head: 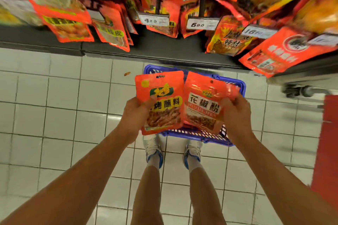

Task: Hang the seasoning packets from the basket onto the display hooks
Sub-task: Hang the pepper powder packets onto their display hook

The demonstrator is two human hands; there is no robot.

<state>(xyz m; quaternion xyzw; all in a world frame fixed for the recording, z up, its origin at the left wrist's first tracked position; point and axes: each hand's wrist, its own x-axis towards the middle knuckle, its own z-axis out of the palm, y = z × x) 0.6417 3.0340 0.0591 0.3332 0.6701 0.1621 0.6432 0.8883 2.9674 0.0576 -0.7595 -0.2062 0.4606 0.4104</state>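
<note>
Left hand (134, 115) holds one packet (161, 102), right hand (236, 113) holds another (203, 104). Line each top hole up with a hook (202, 5).

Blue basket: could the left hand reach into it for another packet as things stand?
Probably not yet. The left hand already holds a packet, and both held packets hang over the blue basket, covering most of its opening.

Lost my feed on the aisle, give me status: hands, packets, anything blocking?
Left hand grips yellow-label packet; right hand grips white-label packet. Both over blue basket, not yet hung. Nothing blocking the hooks.
</note>
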